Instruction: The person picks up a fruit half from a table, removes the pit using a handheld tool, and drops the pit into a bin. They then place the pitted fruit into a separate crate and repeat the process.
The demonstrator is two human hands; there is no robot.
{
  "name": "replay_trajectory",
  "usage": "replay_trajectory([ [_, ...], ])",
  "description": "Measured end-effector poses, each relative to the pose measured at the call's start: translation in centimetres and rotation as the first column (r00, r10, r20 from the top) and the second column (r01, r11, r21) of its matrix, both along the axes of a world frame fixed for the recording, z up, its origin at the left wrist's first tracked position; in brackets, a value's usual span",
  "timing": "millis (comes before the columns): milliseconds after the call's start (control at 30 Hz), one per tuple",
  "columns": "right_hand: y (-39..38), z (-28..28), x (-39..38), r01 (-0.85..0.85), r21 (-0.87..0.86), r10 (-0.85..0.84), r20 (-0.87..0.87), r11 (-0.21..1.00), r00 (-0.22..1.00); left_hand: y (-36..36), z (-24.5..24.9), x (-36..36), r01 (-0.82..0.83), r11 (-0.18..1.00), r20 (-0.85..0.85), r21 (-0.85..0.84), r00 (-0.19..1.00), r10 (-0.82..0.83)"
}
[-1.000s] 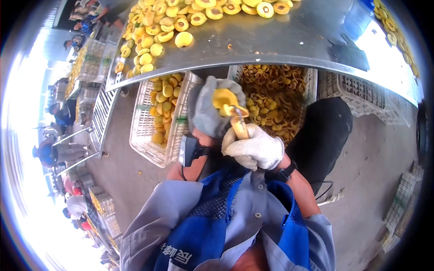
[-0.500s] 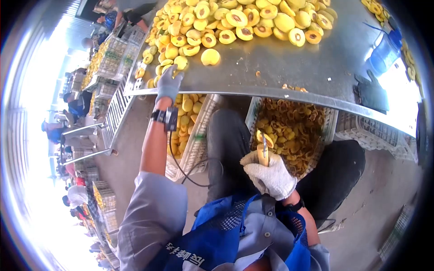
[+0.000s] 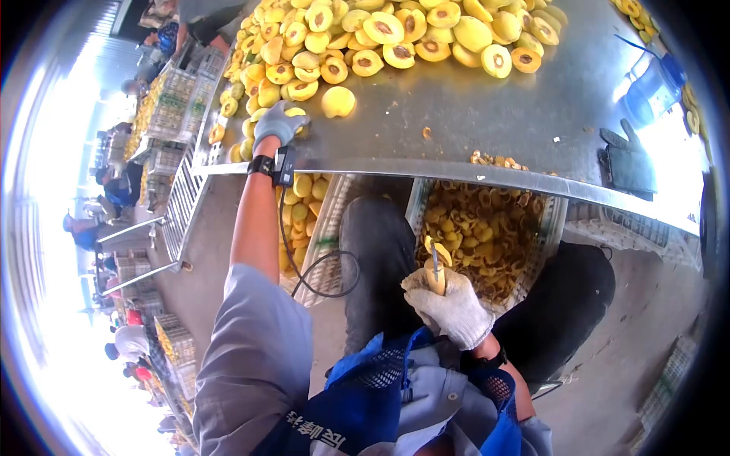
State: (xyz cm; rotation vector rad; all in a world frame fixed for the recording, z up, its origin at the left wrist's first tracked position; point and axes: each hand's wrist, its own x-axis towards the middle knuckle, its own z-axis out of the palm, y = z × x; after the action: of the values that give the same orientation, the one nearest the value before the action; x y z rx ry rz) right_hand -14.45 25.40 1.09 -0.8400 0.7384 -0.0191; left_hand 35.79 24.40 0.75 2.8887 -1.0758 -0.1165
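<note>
My left hand, in a grey glove, reaches onto the metal table at its near left edge, with its fingers curled round a yellow fruit half. Beyond it lies a heap of halved yellow fruit, many with brown pits or hollows showing. A lone fruit piece rests just right of this hand. My right hand, in a white glove, is closed on the wooden handle of a small tool. A curved yellow piece sits at the tool's metal tip, above a crate of fruit scraps.
A crate of yellow fruit stands under the table's left part. On the table's right are a dark glove and a blue container. A cable hangs from my left wrist. Several people and stacked crates are at the left.
My left hand has closed round a fruit half at the table's edge. My right hand still holds the tool, slightly further left. The whole view has shifted a little.
</note>
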Motion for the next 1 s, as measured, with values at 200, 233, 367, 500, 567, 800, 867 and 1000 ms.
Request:
replay_trajectory([
  [200, 0.6, -0.2, -0.9, -0.028, -0.166, 0.031, 0.018, 0.986, 0.999, 3.3, 2.6, -9.5, 0.014, 0.760, -0.512, -0.649, 0.731, -0.451],
  [233, 0.7, -0.2, -1.1, -0.015, -0.196, 0.023, 0.037, 0.980, 0.999, 3.7, 3.9, -12.7, -0.137, 0.675, -0.598, -0.725, 0.611, -0.519],
  [367, 0.9, 0.1, -1.4, 0.027, -0.315, -0.001, 0.082, 0.949, 0.997, 4.4, 4.2, -20.9, -0.258, 0.617, -0.669, -0.743, 0.295, -0.682],
  [500, 1.2, -0.1, -1.8, 0.043, -0.334, -0.017, 0.079, 0.942, 0.997, 5.6, 2.5, -28.5, -0.311, 0.698, -0.743, -0.645, 0.041, -0.668],
  [567, 1.0, 0.0, -2.2, 0.019, -0.256, -0.009, 0.041, 0.966, 0.999, 6.2, 1.2, -31.4, -0.376, 0.652, -0.674, -0.659, -0.090, -0.733],
  [800, 1.2, 0.1, -3.1, 0.149, -0.117, -0.132, 0.144, 0.982, 0.981, 7.6, 3.0, -33.9, -0.287, 0.670, -0.717, -0.684, 0.097, -0.690],
  [867, 1.2, 0.2, -3.3, 0.126, -0.102, -0.111, 0.143, 0.987, 0.983, 7.9, 2.8, -33.6, -0.275, 0.658, -0.701, -0.701, 0.097, -0.707],
  [1000, 0.7, 1.8, -4.0, 0.036, 0.024, -0.039, 0.159, 0.999, 0.986, 8.0, 2.6, -33.4, -0.224, 0.646, -0.679, -0.730, 0.128, -0.723],
])
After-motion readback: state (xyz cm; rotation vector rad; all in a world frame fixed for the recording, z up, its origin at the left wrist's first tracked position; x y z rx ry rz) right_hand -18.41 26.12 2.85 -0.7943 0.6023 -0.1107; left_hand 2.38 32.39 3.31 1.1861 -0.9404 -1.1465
